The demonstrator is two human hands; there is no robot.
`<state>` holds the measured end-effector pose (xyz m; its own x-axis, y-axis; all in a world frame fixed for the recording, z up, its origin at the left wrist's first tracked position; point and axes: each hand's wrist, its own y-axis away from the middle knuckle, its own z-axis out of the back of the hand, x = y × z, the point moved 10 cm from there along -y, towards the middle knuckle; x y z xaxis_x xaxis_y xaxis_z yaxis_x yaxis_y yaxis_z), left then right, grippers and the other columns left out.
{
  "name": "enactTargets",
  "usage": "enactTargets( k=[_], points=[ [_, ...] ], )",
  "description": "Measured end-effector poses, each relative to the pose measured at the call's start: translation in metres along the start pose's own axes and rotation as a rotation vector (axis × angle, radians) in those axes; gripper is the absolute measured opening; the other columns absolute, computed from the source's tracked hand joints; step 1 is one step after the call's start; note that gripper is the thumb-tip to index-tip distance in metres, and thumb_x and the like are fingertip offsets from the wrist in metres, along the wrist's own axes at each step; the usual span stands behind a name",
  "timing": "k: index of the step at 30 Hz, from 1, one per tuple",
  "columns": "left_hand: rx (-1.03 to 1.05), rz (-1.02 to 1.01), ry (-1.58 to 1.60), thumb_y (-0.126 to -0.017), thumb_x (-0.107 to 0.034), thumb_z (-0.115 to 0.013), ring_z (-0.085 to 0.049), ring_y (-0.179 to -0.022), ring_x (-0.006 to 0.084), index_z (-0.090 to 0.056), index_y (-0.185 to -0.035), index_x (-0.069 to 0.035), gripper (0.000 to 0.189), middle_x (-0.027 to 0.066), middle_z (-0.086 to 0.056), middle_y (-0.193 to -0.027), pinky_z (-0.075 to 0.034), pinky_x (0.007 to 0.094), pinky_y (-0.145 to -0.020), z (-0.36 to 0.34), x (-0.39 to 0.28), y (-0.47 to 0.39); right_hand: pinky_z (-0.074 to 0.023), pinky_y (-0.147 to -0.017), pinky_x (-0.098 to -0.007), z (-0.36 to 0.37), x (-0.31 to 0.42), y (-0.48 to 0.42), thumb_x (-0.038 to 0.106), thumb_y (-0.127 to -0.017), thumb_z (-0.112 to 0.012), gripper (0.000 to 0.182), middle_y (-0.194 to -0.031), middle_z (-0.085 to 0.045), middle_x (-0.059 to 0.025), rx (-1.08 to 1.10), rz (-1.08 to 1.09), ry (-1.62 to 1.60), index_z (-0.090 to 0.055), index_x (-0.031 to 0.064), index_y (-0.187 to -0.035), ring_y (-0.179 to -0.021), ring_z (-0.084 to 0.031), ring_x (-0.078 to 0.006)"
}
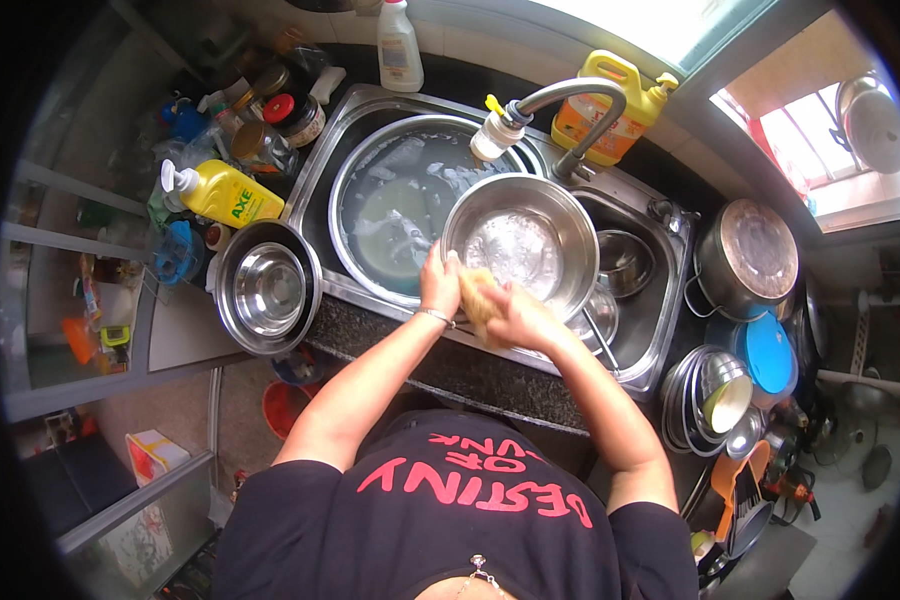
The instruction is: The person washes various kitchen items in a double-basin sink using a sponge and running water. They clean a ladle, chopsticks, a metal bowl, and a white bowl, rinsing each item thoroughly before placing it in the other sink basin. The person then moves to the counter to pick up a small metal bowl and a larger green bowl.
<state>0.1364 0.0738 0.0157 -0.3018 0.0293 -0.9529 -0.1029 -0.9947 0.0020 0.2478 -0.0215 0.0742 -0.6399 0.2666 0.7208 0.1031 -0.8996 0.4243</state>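
Note:
My left hand [439, 283] grips the near left rim of a stainless steel bowl [525, 247], tilted above the divider of a double sink. My right hand [521, 319] holds a yellowish scrubbing cloth or sponge [480, 304] against the bowl's near outer side. Behind and left of the bowl, a large metal basin [337, 225] of cloudy, sudsy water fills the left sink. The faucet [607, 94], with a white filter head [493, 139], arches over from behind. Smaller metal bowls [624, 262] lie in the right sink [649, 330].
Nested metal bowls [268, 289] stand left of the sink, beside a yellow dish soap bottle [232, 195] and jars [292, 120]. A white bottle [400, 52] and a yellow jug [600, 112] stand behind. To the right are a large pot [746, 259] and stacked bowls [709, 401].

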Motion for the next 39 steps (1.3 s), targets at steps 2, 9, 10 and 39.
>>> enactTargets(
  k=[2, 9, 10, 39],
  points=[
    [0.06, -0.06, -0.083, -0.084, -0.015, -0.05, -0.057, -0.096, 0.0378, -0.053, -0.111, 0.003, 0.032, 0.0235, -0.06, -0.101, -0.044, 0.0401, -0.084, -0.003, -0.001, -0.019, -0.0426, -0.089, -0.0409, 0.003, 0.002, 0.022, 0.017, -0.073, -0.062, 0.048, -0.111, -0.048, -0.0165, 0.065, 0.01, 0.39, -0.055, 0.0237, -0.12, -0.105, -0.051, -0.0327],
    [0.266, -0.25, -0.205, -0.081, -0.027, -0.059, -0.058, -0.096, 0.0357, -0.054, -0.116, -0.005, 0.042, 0.0201, -0.062, -0.1, -0.046, 0.0391, -0.084, -0.013, -0.038, -0.064, -0.0489, -0.077, -0.0368, 0.079, -0.036, 0.04, 0.017, -0.082, -0.052, 0.026, -0.102, -0.049, -0.0133, -0.239, -0.099, 0.738, -0.061, 0.0201, -0.107, -0.092, -0.055, -0.0285],
    [0.225, -0.167, -0.18, -0.079, -0.029, -0.062, -0.056, -0.102, 0.0347, -0.045, -0.125, -0.008, 0.052, 0.0211, -0.058, -0.107, -0.044, 0.0392, -0.086, -0.007, -0.036, -0.051, -0.0484, -0.078, -0.0382, 0.069, -0.039, 0.036, 0.016, -0.082, -0.052, 0.029, -0.101, -0.048, -0.0133, -0.219, -0.161, 0.694, -0.059, 0.0202, -0.109, -0.09, -0.055, -0.0292],
    [0.32, 0.23, -0.055, -0.071, -0.005, -0.049, -0.06, -0.058, 0.0251, -0.043, -0.114, -0.002, 0.043, 0.0178, -0.06, -0.081, -0.05, 0.035, -0.054, -0.008, 0.008, 0.004, -0.0479, -0.072, -0.046, 0.068, -0.051, -0.081, 0.006, -0.072, -0.056, 0.042, -0.106, -0.047, -0.0217, -0.808, -0.012, 0.196, -0.046, 0.0072, -0.113, -0.082, -0.056, -0.0401]
  ],
)
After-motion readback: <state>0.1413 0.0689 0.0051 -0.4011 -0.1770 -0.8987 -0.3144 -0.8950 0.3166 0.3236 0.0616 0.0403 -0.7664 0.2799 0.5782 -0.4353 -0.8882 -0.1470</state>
